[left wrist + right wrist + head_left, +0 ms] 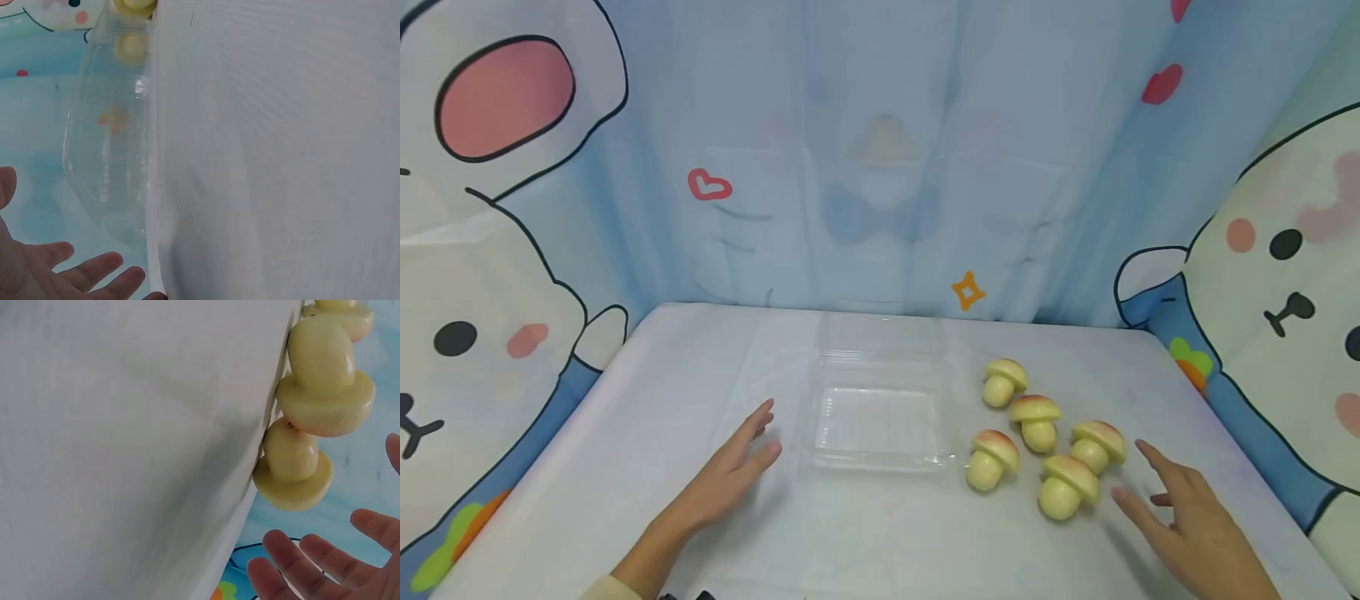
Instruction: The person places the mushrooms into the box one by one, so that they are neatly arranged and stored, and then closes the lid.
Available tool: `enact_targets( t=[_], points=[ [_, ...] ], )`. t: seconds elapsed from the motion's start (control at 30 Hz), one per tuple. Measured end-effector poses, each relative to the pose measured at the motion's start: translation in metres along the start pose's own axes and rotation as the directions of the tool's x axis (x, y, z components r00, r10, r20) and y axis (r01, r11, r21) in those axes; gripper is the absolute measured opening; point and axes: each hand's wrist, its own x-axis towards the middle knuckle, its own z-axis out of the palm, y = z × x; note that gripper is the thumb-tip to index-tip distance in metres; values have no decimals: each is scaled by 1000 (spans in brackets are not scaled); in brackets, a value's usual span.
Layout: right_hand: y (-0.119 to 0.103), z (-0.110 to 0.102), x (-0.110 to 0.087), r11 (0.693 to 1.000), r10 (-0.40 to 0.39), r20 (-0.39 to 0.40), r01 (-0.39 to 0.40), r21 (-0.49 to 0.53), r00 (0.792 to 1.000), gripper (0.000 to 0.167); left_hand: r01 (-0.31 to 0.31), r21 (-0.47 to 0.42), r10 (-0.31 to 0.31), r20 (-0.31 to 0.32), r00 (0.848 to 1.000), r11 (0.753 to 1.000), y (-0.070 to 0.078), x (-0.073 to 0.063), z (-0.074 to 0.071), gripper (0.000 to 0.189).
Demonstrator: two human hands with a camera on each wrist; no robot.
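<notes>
Broadly, a blue curtain (pixel 880 250) printed with cartoon animals hangs behind a white-covered counter (pixel 880 542). In the middle of the counter sits a clear plastic box (pixel 880 463), its lid laid back toward the curtain. It is probably light and thin-walled, apt to slide or flex under a push, so the rim at either side looks the best hold. The left hand (pixel 726 479) hovers beside the box, its fingers spread and free of anything. The right hand (pixel 1198 525) hangs to the right of the mushrooms, fingers apart and likewise holding nothing. Those mushrooms (pixel 1066 487), five in all, lie to the right of the box, yellow with reddish-tinged caps. They look firm and light, though their gloss may make them slippery. A pinch around the stem just below the cap, or across the cap's edges, should serve.
</notes>
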Motion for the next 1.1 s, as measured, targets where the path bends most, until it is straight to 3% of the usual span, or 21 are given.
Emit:
enact_targets(
  t=[0.4, 0.6, 0.73, 0.87, 1.1],
  points=[
    [-20, 12, 0, 990, 0, -54, 8, 143, 999, 106, -6, -132, 1, -39, 999, 991, 6, 12, 23, 65],
    [-31, 20, -1, 982, 20, -81, -4, 190, 996, 103, -88, -196, 68, -107, 992, 977, 7, 19, 39, 66],
    [-36, 28, -3, 977, 26, -89, -7, 212, 996, 98, -81, -235, 52, -125, 991, 969, 8, 21, 47, 66],
    [-40, 33, -3, 970, 65, -68, -47, 239, 996, 97, -67, -238, 38, -125, 991, 969, 11, 21, 53, 68],
    [-46, 41, -4, 959, 97, -96, -68, 275, 991, 94, -59, -204, 38, -107, 994, 977, 6, 19, 58, 73]
  ],
)
